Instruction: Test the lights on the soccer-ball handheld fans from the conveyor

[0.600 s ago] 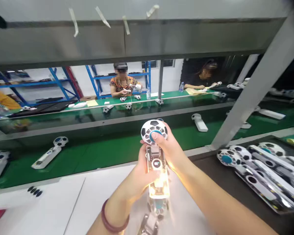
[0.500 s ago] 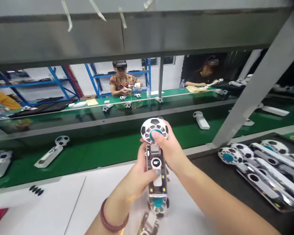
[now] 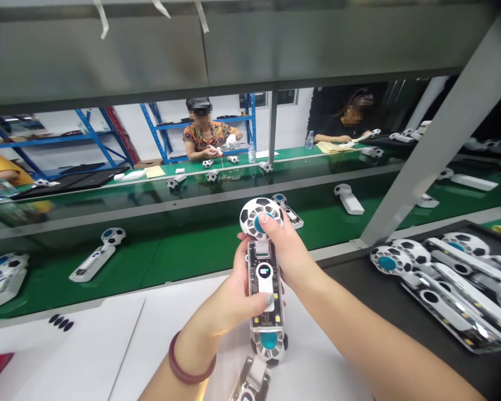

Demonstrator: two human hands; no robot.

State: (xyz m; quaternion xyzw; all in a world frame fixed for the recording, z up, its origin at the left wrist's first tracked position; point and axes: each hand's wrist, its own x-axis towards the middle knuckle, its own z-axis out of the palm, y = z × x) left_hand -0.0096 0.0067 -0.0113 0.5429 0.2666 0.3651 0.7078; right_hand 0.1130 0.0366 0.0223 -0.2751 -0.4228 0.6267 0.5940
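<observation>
The left hand [image 3: 234, 298] is closed around a clear plastic stick with a white and black ball top [image 3: 264, 284]. The right hand [image 3: 286, 248] holds the ball top tight, pressing its round blue button [image 3: 257, 225], above the flat white bench [image 3: 75, 356].

— What light do we have?
— Bright and even, though we can't see its source. Shadows stay soft on the white work surface [image 3: 67, 356].
— Glare?
— We get a sheen along the green conveyor belt [image 3: 192, 256], on the clear casing of the handheld device [image 3: 254, 278] and on the glossy white devices [image 3: 455, 301] at right.
— Sharpness?
— Good near and far, but the wide lens slants the steel post [image 3: 434, 150] at right, and the far right corner falls dark.
</observation>
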